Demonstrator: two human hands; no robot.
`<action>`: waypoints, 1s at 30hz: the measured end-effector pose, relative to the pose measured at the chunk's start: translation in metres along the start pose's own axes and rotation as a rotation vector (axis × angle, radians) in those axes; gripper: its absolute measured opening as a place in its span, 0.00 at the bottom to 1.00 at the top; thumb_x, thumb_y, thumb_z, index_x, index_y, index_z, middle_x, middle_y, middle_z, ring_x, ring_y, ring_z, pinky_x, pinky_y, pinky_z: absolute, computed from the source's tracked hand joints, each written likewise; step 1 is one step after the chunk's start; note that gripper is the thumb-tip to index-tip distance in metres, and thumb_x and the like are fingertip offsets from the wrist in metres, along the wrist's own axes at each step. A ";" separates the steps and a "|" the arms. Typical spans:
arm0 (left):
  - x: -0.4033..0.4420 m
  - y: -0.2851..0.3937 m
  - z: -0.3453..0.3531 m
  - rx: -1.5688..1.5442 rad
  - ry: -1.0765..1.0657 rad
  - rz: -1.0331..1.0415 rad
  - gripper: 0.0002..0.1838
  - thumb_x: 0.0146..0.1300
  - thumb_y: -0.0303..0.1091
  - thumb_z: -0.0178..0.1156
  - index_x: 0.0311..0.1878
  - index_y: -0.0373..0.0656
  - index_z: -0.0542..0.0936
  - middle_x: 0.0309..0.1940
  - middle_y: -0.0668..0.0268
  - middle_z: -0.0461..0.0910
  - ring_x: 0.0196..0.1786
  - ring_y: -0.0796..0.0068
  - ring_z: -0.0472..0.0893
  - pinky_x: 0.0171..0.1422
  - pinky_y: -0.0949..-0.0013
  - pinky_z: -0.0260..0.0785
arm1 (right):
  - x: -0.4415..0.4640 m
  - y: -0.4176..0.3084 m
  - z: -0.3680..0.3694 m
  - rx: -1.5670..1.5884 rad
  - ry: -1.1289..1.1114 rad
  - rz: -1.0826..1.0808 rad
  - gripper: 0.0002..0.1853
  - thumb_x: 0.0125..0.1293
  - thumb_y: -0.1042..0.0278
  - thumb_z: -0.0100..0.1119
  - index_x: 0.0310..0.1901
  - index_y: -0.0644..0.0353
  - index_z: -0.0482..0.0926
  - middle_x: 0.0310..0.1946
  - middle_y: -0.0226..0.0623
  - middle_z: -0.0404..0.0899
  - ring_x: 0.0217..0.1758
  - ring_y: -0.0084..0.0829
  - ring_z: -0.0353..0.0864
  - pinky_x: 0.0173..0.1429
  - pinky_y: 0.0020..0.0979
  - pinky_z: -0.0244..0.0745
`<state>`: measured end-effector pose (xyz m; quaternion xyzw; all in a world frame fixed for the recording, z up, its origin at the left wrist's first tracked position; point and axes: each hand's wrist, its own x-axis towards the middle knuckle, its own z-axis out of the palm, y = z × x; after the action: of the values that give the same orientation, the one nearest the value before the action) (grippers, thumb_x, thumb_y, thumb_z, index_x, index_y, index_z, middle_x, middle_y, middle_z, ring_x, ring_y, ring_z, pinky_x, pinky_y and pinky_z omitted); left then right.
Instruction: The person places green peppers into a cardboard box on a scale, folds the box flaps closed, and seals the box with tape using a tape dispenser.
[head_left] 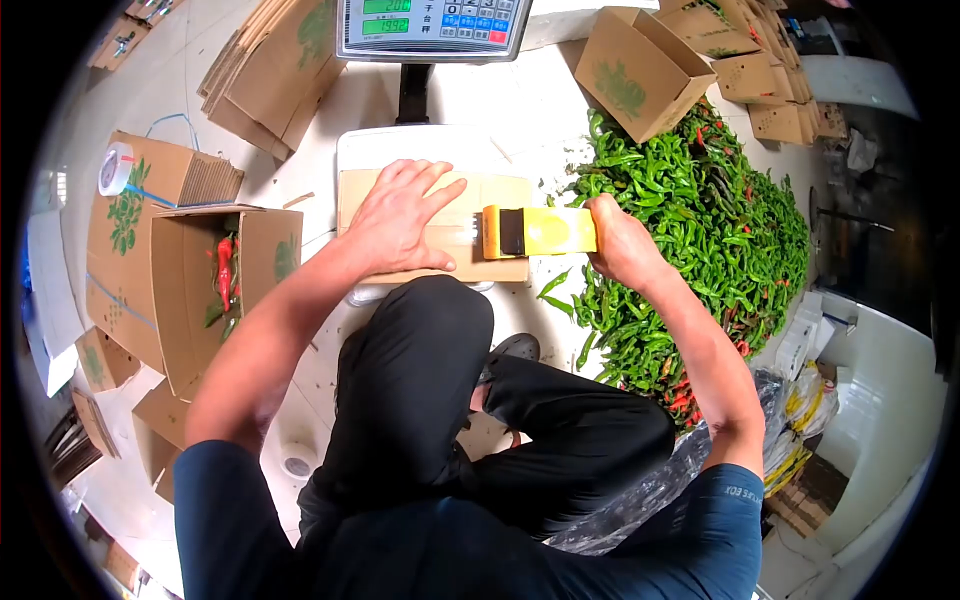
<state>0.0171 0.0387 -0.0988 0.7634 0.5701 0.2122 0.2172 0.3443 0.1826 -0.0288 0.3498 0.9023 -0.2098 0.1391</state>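
A closed cardboard box (pixel 500 188) lies on the white platform of a scale (pixel 420 143). My left hand (pixel 400 220) rests on the box top with its fingers spread. In my right hand (pixel 622 240) is a yellow tape dispenser (pixel 560 231), gripped at its right end. The dispenser's toothed left end is over the right half of the box, near the middle seam. Above the box, the scale display (pixel 430 25) shows lit green digits.
Green peppers (pixel 690 220) are heaped at the right, with an open carton (pixel 640 80) at their top edge. An open box (pixel 190 290) with red peppers (pixel 225 270) stands at the left. A tape roll (pixel 115 168) sits on stacked cardboard. Another roll (pixel 297 461) is on the floor.
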 end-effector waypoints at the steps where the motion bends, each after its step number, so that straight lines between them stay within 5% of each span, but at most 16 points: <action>1: -0.001 -0.001 0.000 0.001 0.000 0.002 0.55 0.44 0.60 0.79 0.75 0.46 0.71 0.74 0.50 0.66 0.76 0.43 0.63 0.83 0.44 0.50 | 0.002 -0.002 0.001 -0.023 0.022 -0.006 0.24 0.56 0.80 0.65 0.55 0.62 0.68 0.45 0.52 0.75 0.46 0.58 0.81 0.49 0.51 0.79; 9: 0.003 0.011 0.012 0.263 -0.048 -0.007 0.56 0.56 0.72 0.64 0.80 0.45 0.63 0.77 0.46 0.60 0.80 0.43 0.57 0.84 0.40 0.45 | 0.003 -0.023 -0.010 -0.311 0.176 -0.130 0.11 0.60 0.78 0.59 0.42 0.65 0.70 0.36 0.48 0.75 0.37 0.49 0.83 0.40 0.46 0.82; 15: 0.007 0.019 0.016 0.342 -0.079 -0.052 0.57 0.59 0.76 0.58 0.82 0.45 0.59 0.81 0.46 0.55 0.84 0.45 0.50 0.86 0.39 0.37 | 0.006 -0.034 -0.017 -0.483 0.191 -0.196 0.11 0.55 0.78 0.61 0.40 0.65 0.72 0.32 0.46 0.76 0.30 0.43 0.84 0.32 0.42 0.81; 19: 0.020 0.044 0.020 0.487 -0.173 -0.192 0.59 0.59 0.80 0.56 0.83 0.45 0.58 0.82 0.51 0.54 0.86 0.49 0.48 0.87 0.39 0.32 | 0.009 -0.056 -0.034 -0.663 0.095 -0.140 0.08 0.62 0.73 0.59 0.41 0.64 0.73 0.32 0.45 0.79 0.31 0.40 0.85 0.34 0.41 0.81; 22: 0.012 0.037 0.028 0.375 -0.034 -0.091 0.61 0.59 0.81 0.54 0.83 0.44 0.57 0.83 0.53 0.55 0.86 0.51 0.48 0.87 0.38 0.32 | 0.012 -0.071 -0.044 -0.745 0.083 -0.208 0.09 0.60 0.72 0.62 0.40 0.63 0.75 0.32 0.44 0.81 0.34 0.40 0.86 0.42 0.42 0.80; 25: 0.016 0.034 0.025 0.381 -0.057 -0.111 0.60 0.59 0.80 0.55 0.82 0.41 0.58 0.82 0.54 0.56 0.86 0.52 0.50 0.86 0.38 0.35 | 0.020 -0.096 -0.059 -0.894 -0.032 -0.216 0.10 0.59 0.74 0.60 0.42 0.62 0.72 0.37 0.43 0.80 0.41 0.40 0.84 0.49 0.42 0.76; 26: 0.016 0.035 0.024 0.377 -0.083 -0.119 0.60 0.59 0.80 0.55 0.82 0.41 0.58 0.82 0.54 0.57 0.85 0.52 0.51 0.86 0.38 0.36 | 0.025 -0.106 -0.063 -0.857 -0.084 -0.184 0.17 0.60 0.74 0.60 0.52 0.66 0.75 0.40 0.46 0.82 0.45 0.41 0.84 0.55 0.43 0.75; 28: 0.016 0.032 0.026 0.360 -0.053 -0.111 0.60 0.57 0.78 0.59 0.81 0.39 0.60 0.82 0.53 0.57 0.85 0.52 0.51 0.86 0.40 0.37 | 0.036 -0.117 -0.062 -0.748 -0.071 -0.311 0.29 0.61 0.74 0.59 0.67 0.59 0.75 0.42 0.47 0.83 0.48 0.43 0.85 0.56 0.44 0.78; 30: 0.015 0.030 0.026 0.365 -0.106 -0.143 0.59 0.59 0.73 0.59 0.82 0.40 0.57 0.83 0.55 0.55 0.86 0.55 0.49 0.87 0.43 0.35 | 0.041 -0.134 -0.058 -0.605 -0.057 -0.374 0.23 0.66 0.60 0.63 0.63 0.50 0.80 0.44 0.47 0.86 0.50 0.48 0.88 0.55 0.46 0.82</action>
<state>0.0588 0.0436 -0.1015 0.7578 0.6396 0.0490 0.1196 0.2162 0.1445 0.0436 0.1154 0.9678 0.0353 0.2207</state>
